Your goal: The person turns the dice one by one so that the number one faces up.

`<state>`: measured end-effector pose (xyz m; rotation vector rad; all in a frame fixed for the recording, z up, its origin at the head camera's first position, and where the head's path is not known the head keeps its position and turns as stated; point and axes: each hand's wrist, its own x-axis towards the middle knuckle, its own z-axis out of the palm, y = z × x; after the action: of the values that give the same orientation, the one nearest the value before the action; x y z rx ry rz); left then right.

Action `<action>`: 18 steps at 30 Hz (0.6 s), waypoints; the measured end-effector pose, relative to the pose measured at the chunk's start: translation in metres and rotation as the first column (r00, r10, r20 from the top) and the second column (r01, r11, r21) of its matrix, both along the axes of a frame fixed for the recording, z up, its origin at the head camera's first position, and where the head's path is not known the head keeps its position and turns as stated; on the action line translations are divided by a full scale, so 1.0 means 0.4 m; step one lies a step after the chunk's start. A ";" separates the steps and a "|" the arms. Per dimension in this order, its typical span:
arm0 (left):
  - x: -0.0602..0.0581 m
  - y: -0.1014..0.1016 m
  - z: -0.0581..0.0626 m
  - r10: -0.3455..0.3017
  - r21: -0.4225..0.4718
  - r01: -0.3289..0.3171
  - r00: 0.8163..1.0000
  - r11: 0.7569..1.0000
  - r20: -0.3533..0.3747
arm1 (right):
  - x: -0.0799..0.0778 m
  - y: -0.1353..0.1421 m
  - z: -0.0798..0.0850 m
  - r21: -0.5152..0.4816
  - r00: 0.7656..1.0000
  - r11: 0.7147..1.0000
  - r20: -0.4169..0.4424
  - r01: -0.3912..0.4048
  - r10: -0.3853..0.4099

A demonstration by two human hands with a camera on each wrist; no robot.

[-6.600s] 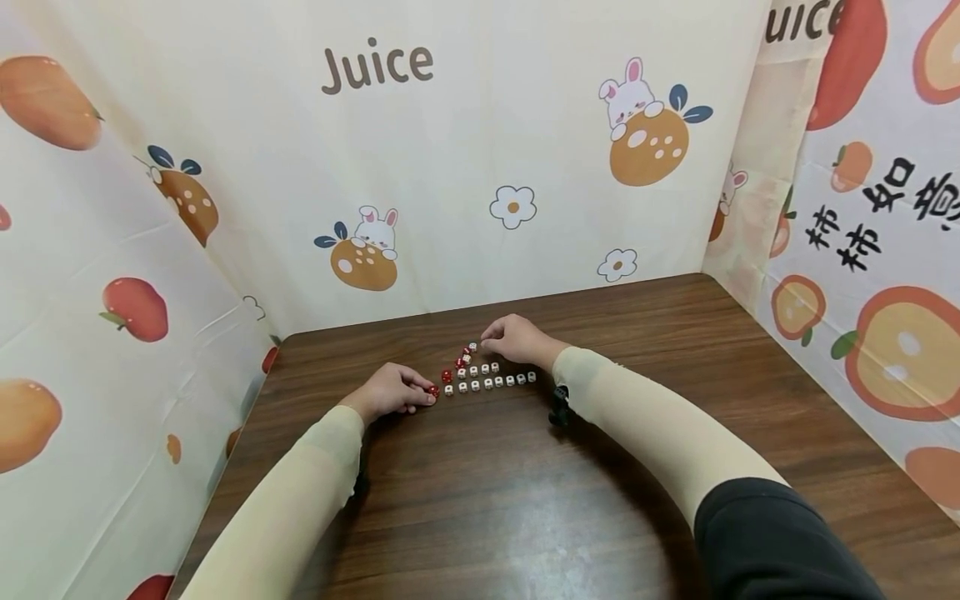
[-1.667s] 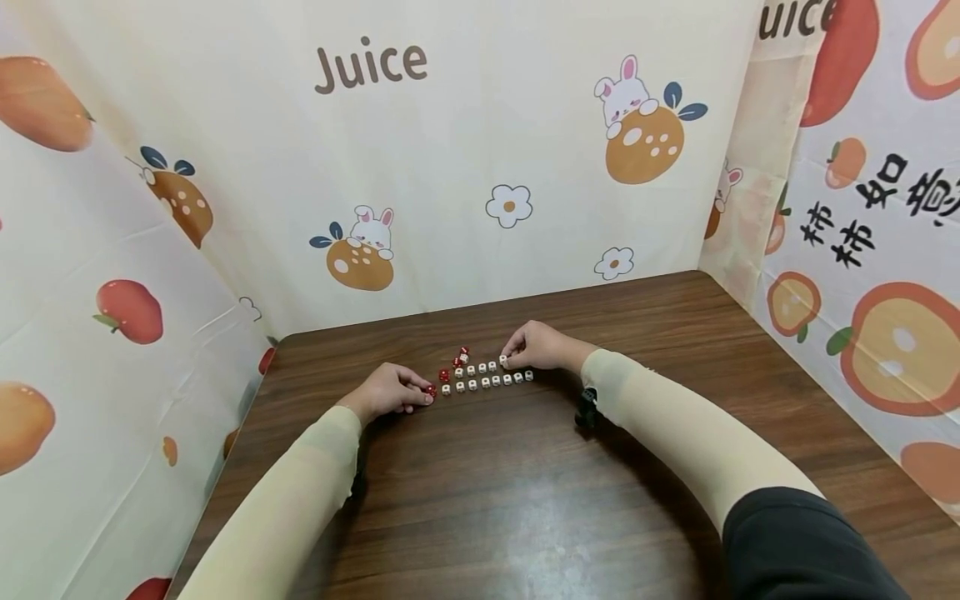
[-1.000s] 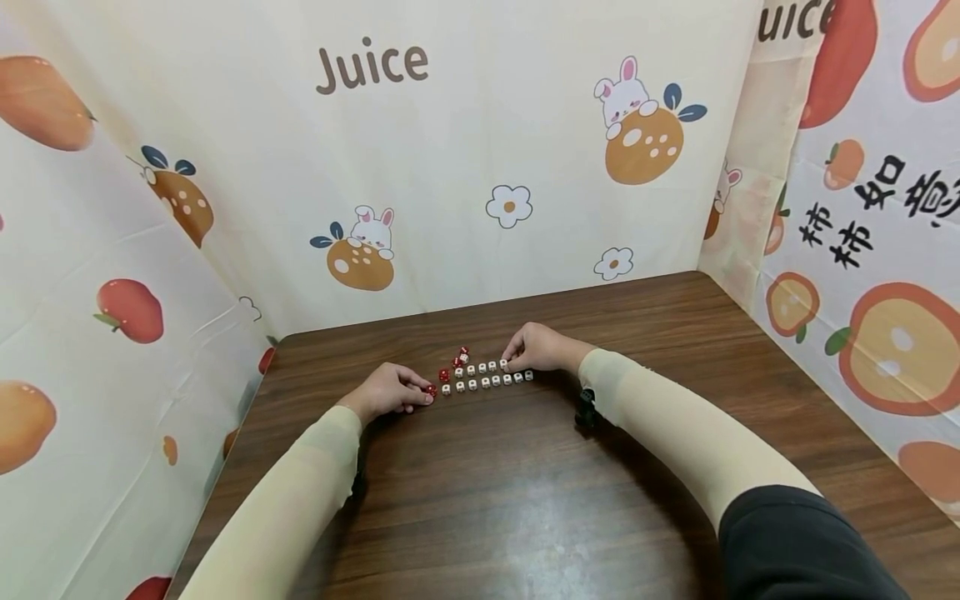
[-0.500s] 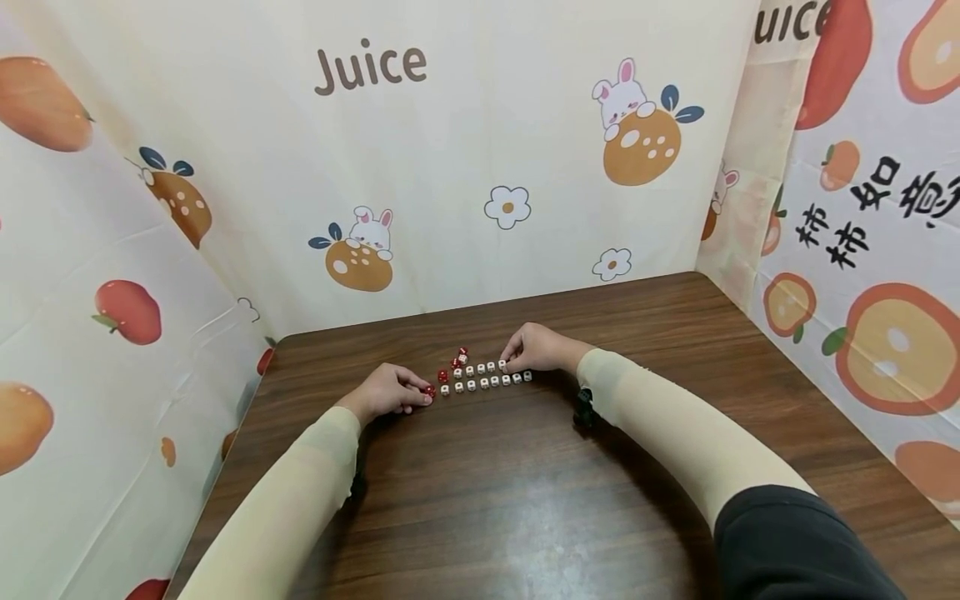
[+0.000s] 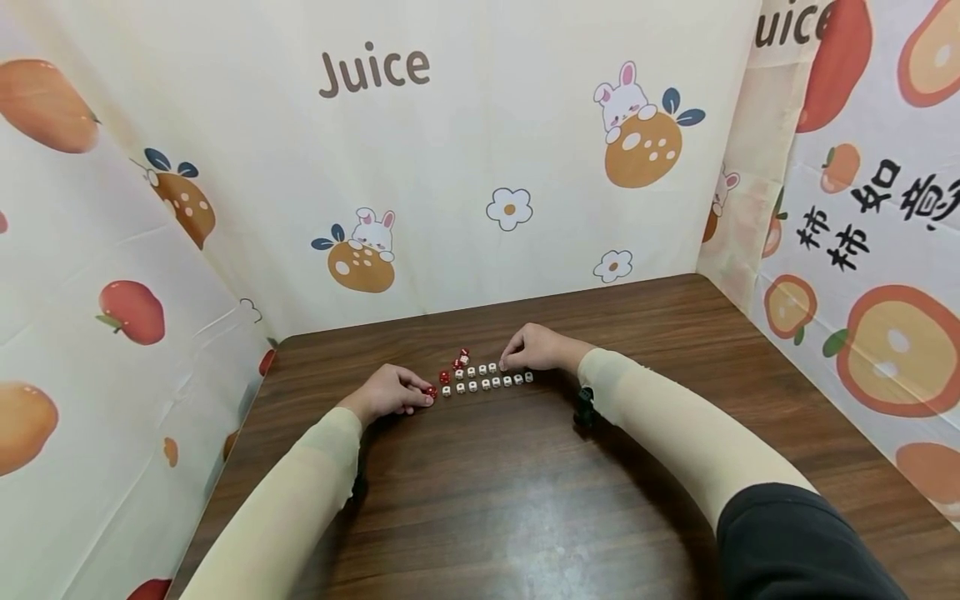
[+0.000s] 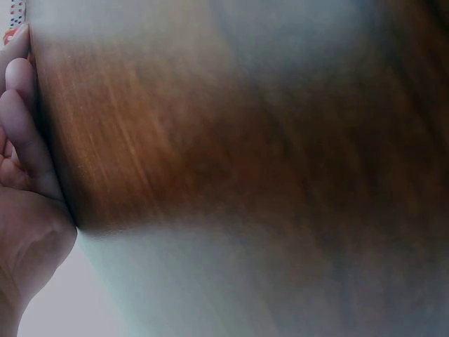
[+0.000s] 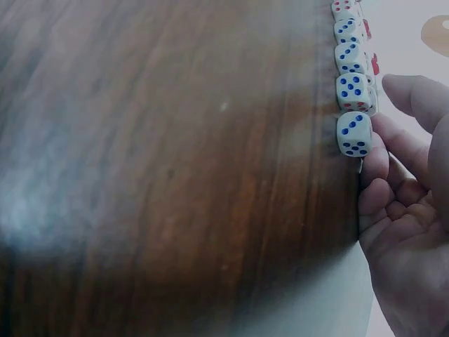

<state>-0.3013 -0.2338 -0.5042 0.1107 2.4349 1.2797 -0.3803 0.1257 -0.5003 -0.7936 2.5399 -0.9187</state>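
Observation:
In the head view my left hand [image 5: 390, 390] pinches a red die [image 5: 431, 391] between thumb and finger, at the left end of the front row of white dice [image 5: 486, 384]. My right hand [image 5: 536, 347] has its fingertips at a white die [image 5: 503, 365], the rightmost of the back row, which they partly cover. A red die [image 5: 444, 377] heads that back row on the left. In the right wrist view, front-row dice [image 7: 354, 133] with blue pips hide the die at the fingertips. Only a sliver of red die [image 6: 10, 35] shows in the left wrist view.
Behind the back row's left end lies a loose cluster of a white die [image 5: 464, 360] and red dice [image 5: 464, 352]. The wooden table [image 5: 480, 500] ends at a printed cloth backdrop [image 5: 450, 167], with more printed cloth on both sides.
Since 6.6 s ago my right hand has moved right and nearer, from the cluster's far white die to the back row's right end, where a white die has been added. My left hand stays put.

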 end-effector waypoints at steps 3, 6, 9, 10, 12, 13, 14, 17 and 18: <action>-0.002 0.000 -0.001 0.004 -0.005 -0.004 1.000 1.000 0.001 | -0.006 -0.003 -0.001 -0.011 1.000 1.000 0.004 0.013 -0.013; -0.002 0.000 -0.001 0.006 -0.010 -0.006 1.000 1.000 0.003 | -0.006 -0.009 0.005 -0.015 1.000 0.999 -0.002 0.028 -0.028; -0.002 -0.001 0.000 0.007 -0.010 -0.007 1.000 1.000 0.002 | -0.002 -0.021 0.019 -0.014 0.999 0.999 -0.015 0.041 -0.041; -0.001 -0.001 0.001 0.005 -0.010 -0.005 1.000 1.000 0.000 | -0.001 -0.026 0.023 -0.011 0.999 0.999 -0.019 0.046 -0.046; 0.001 -0.001 0.002 0.005 -0.008 -0.005 1.000 1.000 0.001 | -0.001 -0.038 0.028 -0.007 0.998 0.998 -0.022 0.057 -0.057; 0.001 -0.001 0.002 0.004 -0.008 -0.004 1.000 1.000 0.001 | 0.000 -0.045 0.031 -0.005 0.998 0.998 -0.028 0.060 -0.061; 0.001 0.000 0.002 0.003 -0.009 -0.003 1.000 1.000 0.002 | 0.000 -0.052 0.034 -0.004 0.998 0.998 -0.025 0.063 -0.064; 0.000 0.001 0.002 0.007 -0.013 -0.007 1.000 1.000 0.004 | -0.002 -0.075 0.035 -0.012 0.997 0.997 -0.032 0.074 -0.075; -0.001 0.001 0.002 0.006 -0.016 -0.006 1.000 1.000 0.002 | -0.002 -0.082 0.036 -0.016 0.997 0.997 -0.032 0.074 -0.075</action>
<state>-0.3016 -0.2334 -0.5035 0.0985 2.4452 1.2618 -0.3810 0.0928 -0.4857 -0.7285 2.6100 -0.9561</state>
